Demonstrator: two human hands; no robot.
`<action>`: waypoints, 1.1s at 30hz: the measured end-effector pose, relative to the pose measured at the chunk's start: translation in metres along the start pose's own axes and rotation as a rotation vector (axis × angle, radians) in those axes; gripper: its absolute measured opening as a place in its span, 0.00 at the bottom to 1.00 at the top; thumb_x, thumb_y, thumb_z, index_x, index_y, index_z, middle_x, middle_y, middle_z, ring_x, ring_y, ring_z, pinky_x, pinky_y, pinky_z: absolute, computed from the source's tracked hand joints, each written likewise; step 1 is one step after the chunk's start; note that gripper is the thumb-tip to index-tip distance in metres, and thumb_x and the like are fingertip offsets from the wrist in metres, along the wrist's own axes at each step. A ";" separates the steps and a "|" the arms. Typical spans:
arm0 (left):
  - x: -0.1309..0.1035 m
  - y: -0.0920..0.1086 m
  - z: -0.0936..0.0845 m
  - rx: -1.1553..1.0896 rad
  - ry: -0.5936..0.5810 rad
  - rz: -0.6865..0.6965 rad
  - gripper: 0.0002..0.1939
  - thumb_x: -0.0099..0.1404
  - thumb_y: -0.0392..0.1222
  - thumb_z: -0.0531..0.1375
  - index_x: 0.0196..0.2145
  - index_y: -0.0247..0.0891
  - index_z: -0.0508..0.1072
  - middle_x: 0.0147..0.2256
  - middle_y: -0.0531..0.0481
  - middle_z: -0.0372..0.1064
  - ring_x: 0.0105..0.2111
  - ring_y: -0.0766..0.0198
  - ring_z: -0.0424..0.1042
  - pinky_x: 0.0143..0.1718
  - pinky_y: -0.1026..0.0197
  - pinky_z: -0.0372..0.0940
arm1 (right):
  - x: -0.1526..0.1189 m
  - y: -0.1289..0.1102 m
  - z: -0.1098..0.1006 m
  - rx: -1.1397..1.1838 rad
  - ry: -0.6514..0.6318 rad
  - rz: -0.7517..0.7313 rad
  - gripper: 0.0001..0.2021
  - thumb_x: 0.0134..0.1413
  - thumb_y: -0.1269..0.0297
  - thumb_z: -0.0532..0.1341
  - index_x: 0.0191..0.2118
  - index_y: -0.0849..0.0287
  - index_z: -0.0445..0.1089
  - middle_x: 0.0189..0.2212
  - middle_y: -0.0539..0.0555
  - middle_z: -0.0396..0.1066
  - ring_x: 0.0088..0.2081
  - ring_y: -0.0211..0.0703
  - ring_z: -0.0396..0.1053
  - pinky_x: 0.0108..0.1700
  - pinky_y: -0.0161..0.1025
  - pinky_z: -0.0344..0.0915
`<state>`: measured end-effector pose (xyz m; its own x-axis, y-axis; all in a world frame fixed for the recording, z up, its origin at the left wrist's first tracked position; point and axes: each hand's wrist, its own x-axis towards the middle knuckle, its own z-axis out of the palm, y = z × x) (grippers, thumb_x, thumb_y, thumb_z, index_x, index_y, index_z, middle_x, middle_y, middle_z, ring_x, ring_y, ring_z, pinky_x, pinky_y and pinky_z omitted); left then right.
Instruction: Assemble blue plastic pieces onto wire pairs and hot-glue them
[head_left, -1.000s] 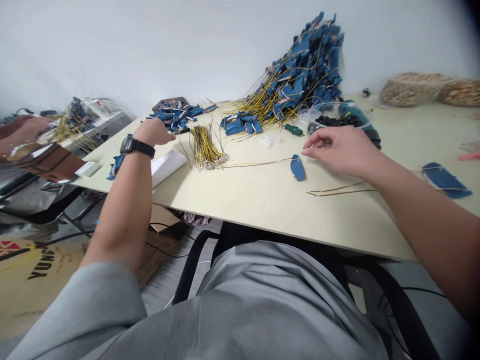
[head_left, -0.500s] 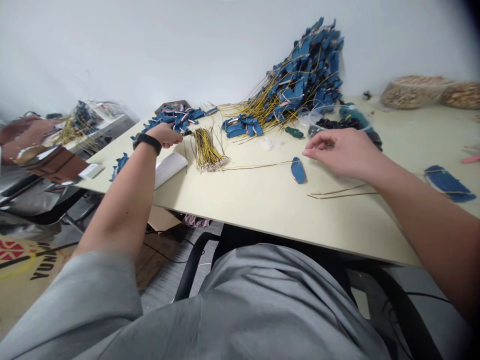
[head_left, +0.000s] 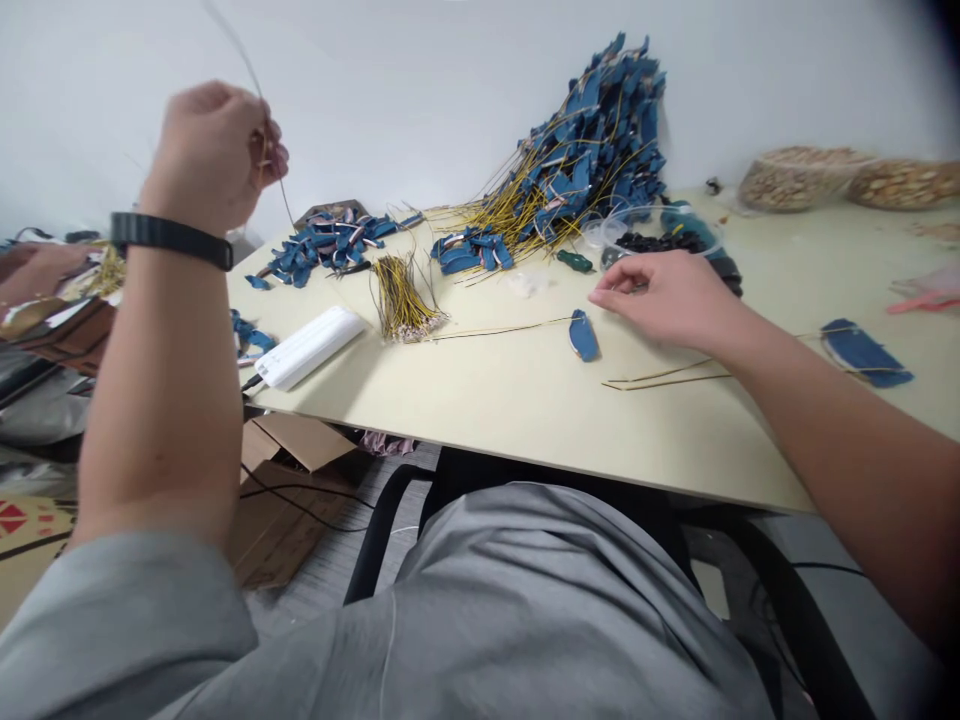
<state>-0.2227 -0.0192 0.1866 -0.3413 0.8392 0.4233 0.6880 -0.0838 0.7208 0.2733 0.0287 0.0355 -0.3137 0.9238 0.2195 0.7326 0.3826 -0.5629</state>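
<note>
My left hand (head_left: 217,155), with a black band on the wrist, is raised above the table's left side. Its closed fingers pinch a thin wire (head_left: 244,55) that runs up and down out of the grip. My right hand (head_left: 664,295) hovers over the table with thumb and fingertips together; what is between them, if anything, I cannot make out. Just left of its fingertips lies a small blue piece (head_left: 583,337) with a long wire reaching to the bundle of yellow and black wires (head_left: 405,300). Another blue piece (head_left: 866,352) with wires lies beyond my right forearm.
A tall heap of blue pieces (head_left: 600,140) leans at the wall, with smaller blue piles (head_left: 322,240) to the left. A tub of black parts (head_left: 664,240), a green-handled tool (head_left: 574,261), bags of small pieces (head_left: 802,180) and a white power bank-like block (head_left: 311,347) stand around the table.
My left hand has risen up and left from beside the wire bundle, now with a thin wire in its fingers. My right hand keeps nearly the same place by the blue piece.
</note>
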 end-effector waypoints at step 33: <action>-0.118 0.063 0.198 0.123 -0.594 0.482 0.21 0.87 0.64 0.69 0.57 0.43 0.87 0.55 0.38 0.90 0.58 0.42 0.86 0.63 0.42 0.78 | -0.016 -0.026 -0.019 0.645 -0.231 -0.007 0.20 0.68 0.55 0.92 0.39 0.51 0.82 0.34 0.54 0.87 0.33 0.47 0.83 0.39 0.45 0.85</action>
<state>-0.0121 -0.0169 0.0729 0.3906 0.8757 0.2839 0.7514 -0.4815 0.4511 0.2705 0.0039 0.0615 -0.4903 0.8670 0.0891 0.2468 0.2362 -0.9398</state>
